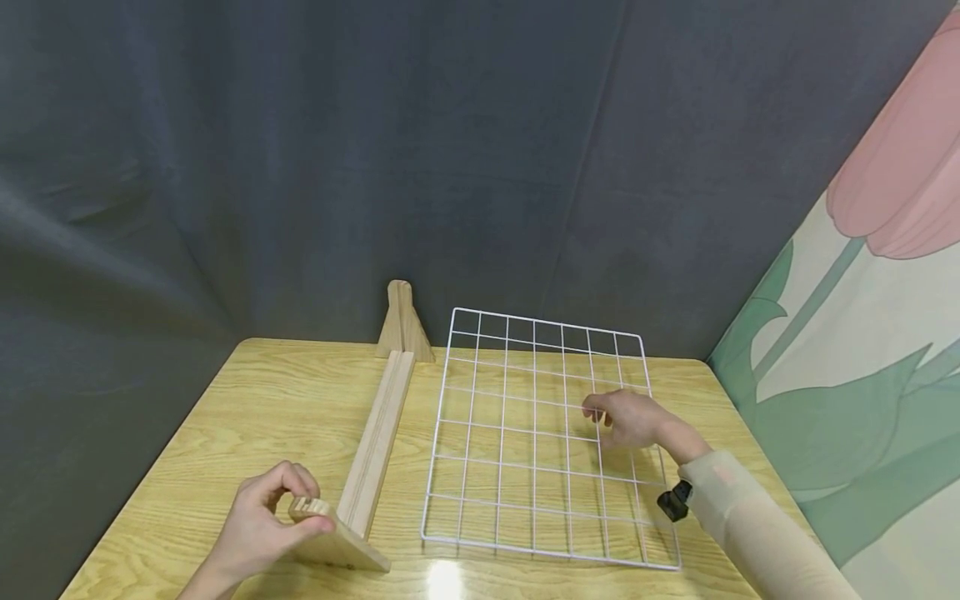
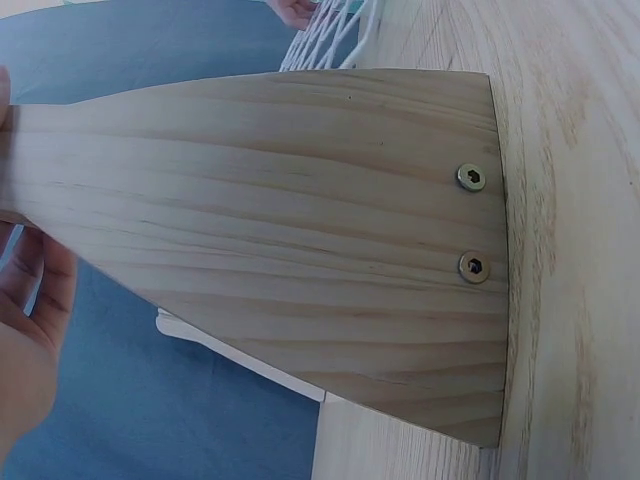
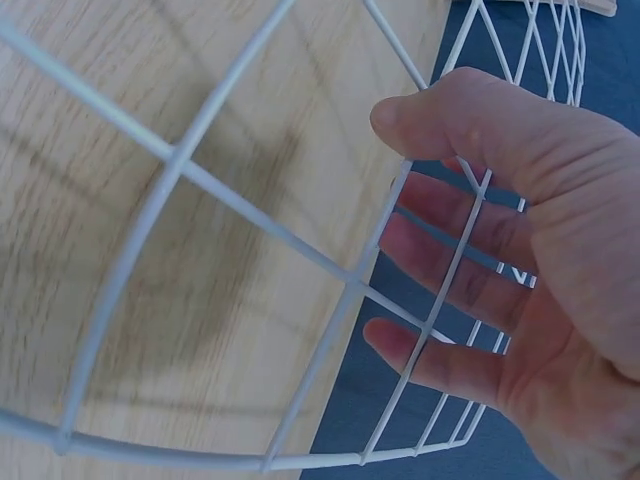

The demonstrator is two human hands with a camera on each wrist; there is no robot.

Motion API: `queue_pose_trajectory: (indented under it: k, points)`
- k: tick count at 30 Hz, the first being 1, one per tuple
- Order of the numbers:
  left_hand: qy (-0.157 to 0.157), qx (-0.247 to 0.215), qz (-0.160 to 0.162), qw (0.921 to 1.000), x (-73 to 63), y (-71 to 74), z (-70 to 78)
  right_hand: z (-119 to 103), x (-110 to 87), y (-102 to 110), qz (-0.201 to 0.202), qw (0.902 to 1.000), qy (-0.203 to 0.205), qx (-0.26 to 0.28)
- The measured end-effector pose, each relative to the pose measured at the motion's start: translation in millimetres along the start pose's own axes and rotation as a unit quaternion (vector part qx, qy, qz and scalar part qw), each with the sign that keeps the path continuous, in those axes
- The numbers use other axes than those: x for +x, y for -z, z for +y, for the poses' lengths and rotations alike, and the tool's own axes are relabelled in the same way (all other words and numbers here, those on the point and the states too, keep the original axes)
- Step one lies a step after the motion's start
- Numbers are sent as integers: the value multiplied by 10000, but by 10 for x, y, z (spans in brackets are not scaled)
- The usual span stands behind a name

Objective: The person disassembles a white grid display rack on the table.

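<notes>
A wooden stand has a grooved crossbar lying low between two tapered uprights. My left hand pinches the top of the near upright, thumb on one side and fingers on the other. Two hex-socket bolts show near that upright's base. At the far end rises the other upright, with a groove down its inner face. To the right of the stand, my right hand grips a white wire grid panel, fingers behind the wires and thumb in front. The panel is tilted, its far edge overlapping the curtain in the head view.
The stand is on a light wood-grain table. A dark curtain hangs along the table's back and left sides. On the right is a wall with a painted flower. A small black device sits at my right wrist.
</notes>
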State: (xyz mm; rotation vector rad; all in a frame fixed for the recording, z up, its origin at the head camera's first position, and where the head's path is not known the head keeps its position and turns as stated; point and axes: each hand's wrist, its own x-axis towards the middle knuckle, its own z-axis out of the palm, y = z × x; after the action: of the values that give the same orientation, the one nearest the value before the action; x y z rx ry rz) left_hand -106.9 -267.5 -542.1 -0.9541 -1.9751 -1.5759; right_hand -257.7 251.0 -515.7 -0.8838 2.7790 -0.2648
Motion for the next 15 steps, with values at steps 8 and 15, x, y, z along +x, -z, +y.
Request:
queue_pose_trajectory:
  k: [8, 15]
  points:
    - [-6, -19, -8, 10000, -5, -1, 20, -1, 6, -68, -328, 9992, -224, -6]
    - [10, -12, -9, 10000, -2, -11, 26, 8, 26, -99, -486, 9982, -346, 80]
